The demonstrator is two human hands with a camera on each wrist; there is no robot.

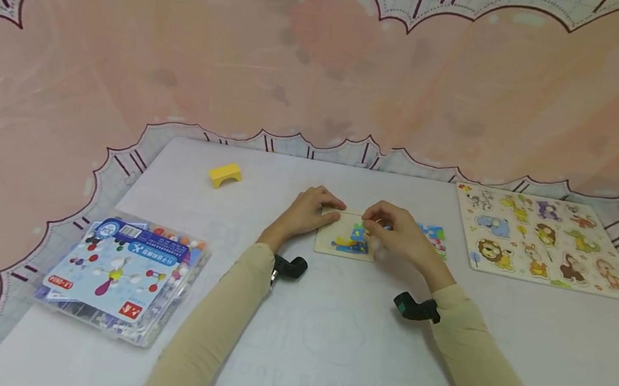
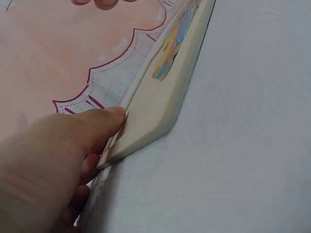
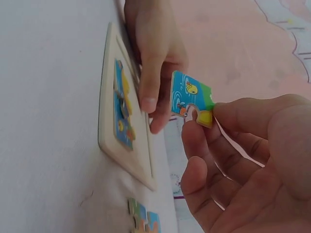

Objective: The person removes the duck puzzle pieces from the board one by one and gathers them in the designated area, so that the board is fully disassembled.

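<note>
A small wooden jigsaw tray [image 1: 326, 242] lies at the middle of the table. Several joined puzzle pieces [image 3: 121, 114] sit in its near part, blue and yellow. My left hand [image 1: 307, 211] holds the tray at its far left corner, the thumb [image 2: 104, 121] on its edge and the other fingers partly hidden. Between thumb and fingers, my right hand [image 3: 252, 150] pinches a jigsaw piece [image 3: 181, 94] printed with a yellow duckling on blue water. That piece is raised over the tray's right side. More loose pieces [image 1: 434, 237] lie just right of the tray, partly behind my right hand.
An animal puzzle board [image 1: 522, 231] lies at the far right. At the left sits a clear plastic case [image 1: 151, 322] with a blue printed sheet on top. A yellow arch block [image 1: 226, 174] stands at the back left. Patterned cloth hangs behind the table.
</note>
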